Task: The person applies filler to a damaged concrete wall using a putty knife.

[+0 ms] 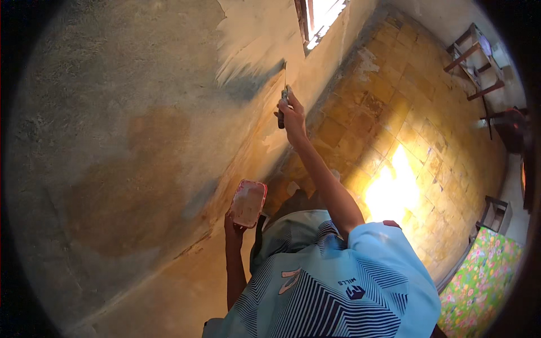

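Observation:
My right hand (295, 117) is stretched forward, its fingers wrapped round the dark handle of a putty knife (285, 74). The thin blade points up the view, its tip at or close to the wall (146, 73); I cannot tell whether it touches. Ahead of the blade spreads a pale, streaky patch of smoothed filler (248, 39). Low by my left side, my left hand (232, 223) grips a red-rimmed rectangular tub (248, 204) from below and beside it. Pale pinkish filler coats the inside of the tub. Most of the left fingers are hidden behind it.
Worn yellow floor tiles (360, 112) run along the wall's base, with a glaring sunlit spot (394, 188). A bright window (324, 19) opens at the top. Wooden furniture (476, 59) stands far right; a flowered green cloth (482, 276) lies lower right.

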